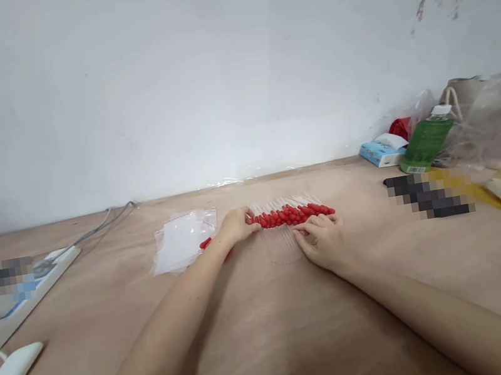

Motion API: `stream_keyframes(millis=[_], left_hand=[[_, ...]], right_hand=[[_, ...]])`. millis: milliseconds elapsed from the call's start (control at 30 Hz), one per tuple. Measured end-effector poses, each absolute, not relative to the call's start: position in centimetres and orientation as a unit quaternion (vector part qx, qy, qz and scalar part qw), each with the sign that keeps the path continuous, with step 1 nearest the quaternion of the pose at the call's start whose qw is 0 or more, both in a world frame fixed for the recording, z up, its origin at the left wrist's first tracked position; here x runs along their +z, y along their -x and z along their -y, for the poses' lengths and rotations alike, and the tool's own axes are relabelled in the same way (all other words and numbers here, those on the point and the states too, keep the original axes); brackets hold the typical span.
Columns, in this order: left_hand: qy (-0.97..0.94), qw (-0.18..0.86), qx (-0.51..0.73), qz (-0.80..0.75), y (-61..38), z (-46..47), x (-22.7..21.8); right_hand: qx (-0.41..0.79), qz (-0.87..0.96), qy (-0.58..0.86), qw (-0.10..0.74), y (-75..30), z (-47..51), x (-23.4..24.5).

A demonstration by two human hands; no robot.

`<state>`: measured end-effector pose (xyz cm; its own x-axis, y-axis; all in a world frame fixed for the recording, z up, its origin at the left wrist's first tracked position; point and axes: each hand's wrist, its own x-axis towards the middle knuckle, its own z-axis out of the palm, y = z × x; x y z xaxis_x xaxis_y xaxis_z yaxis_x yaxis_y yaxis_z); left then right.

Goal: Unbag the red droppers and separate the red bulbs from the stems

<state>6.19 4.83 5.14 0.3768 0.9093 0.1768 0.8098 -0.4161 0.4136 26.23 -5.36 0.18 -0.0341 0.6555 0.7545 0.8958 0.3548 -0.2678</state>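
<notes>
A row of thin clear tubes with red bulb-like ends (283, 215) lies across the table in front of me. Some tubes point toward the wall and others toward me. At the row's left end, my left hand (238, 224) is closed, thumb and fingers around the outermost red ends. My right hand (323, 240) rests at the near right side of the row, fingers curled, thumb and forefinger close together by the clear tubes. Whatever is between those fingertips is too small to make out. Another red end (205, 243) shows beside my left forearm, on clear plastic bags (183, 242).
On the left lie a power strip (39, 297) with cables and a white plug-like piece (15, 367). To the right are a blurred dark object (427, 194), a tissue pack (382, 152), a green bottle (426, 140) and plastic bags (487, 118). A wall stands behind.
</notes>
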Motion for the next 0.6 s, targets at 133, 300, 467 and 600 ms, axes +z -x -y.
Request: stream_keyframes(millis=[133, 300, 467, 600], left_hand=[[-0.786, 0.123, 0.233, -0.56, -5.7, -4.0, 5.9], [-0.776, 0.143, 0.332, -0.517, -3.2, 0.2, 6.1], [-0.83, 0.107, 0.368, -0.405, -0.7, 5.0, 3.3], [-0.855, 0.077, 0.357, -0.368, -0.6, 6.2, 1.4]], right_hand=[[-0.127, 0.707, 0.551, 0.425, -26.2, 5.3, 0.2], [-0.115, 0.697, 0.532, 0.467, -26.7, 4.8, -0.2], [-0.124, 0.724, 0.464, 0.495, -26.8, 5.3, 0.4], [-0.103, 0.816, 0.398, 0.407, -26.7, 6.6, 1.1]])
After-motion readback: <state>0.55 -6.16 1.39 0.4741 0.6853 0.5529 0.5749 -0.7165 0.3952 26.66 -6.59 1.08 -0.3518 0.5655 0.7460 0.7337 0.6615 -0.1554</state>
